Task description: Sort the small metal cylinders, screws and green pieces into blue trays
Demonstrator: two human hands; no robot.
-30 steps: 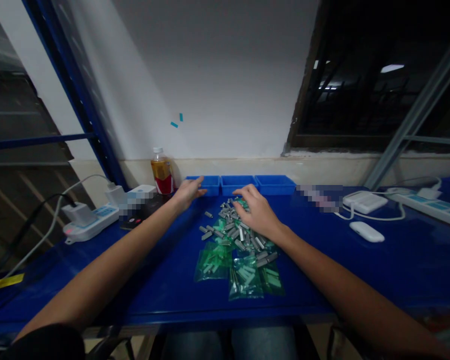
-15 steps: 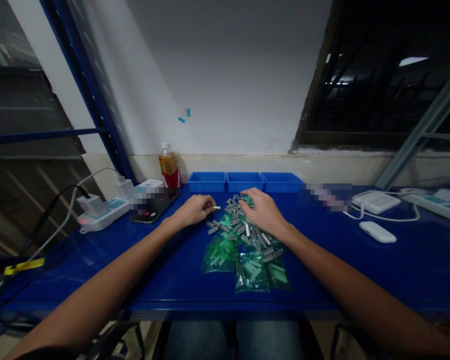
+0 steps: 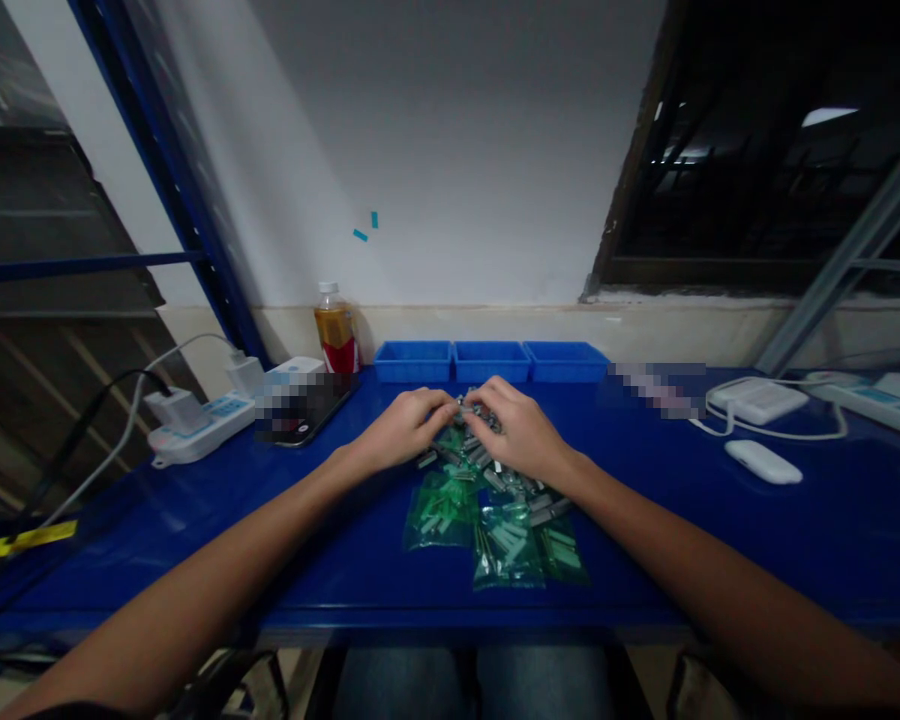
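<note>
A heap of small grey metal pieces (image 3: pixel 495 475) lies on the blue table (image 3: pixel 720 540), partly on green plastic bags (image 3: pixel 495 535). My left hand (image 3: pixel 405 428) and my right hand (image 3: pixel 516 430) meet over the far end of the heap, fingers curled and nearly touching. Both seem to pinch small pieces, which are too small to make out. Three blue bins (image 3: pixel 490 360) stand in a row just behind the hands.
A drink bottle (image 3: pixel 334 335) stands at the wall left of the bins. A white power strip (image 3: pixel 195 420) with plugs and a dark device (image 3: pixel 304 412) lie at left. At right lie a white box (image 3: pixel 754 398), a white oval object (image 3: pixel 763 460) and cables.
My left hand came back from the leftmost bin to the heap, picked at a piece, and now meets my right hand. The right hand stayed on the heap.
</note>
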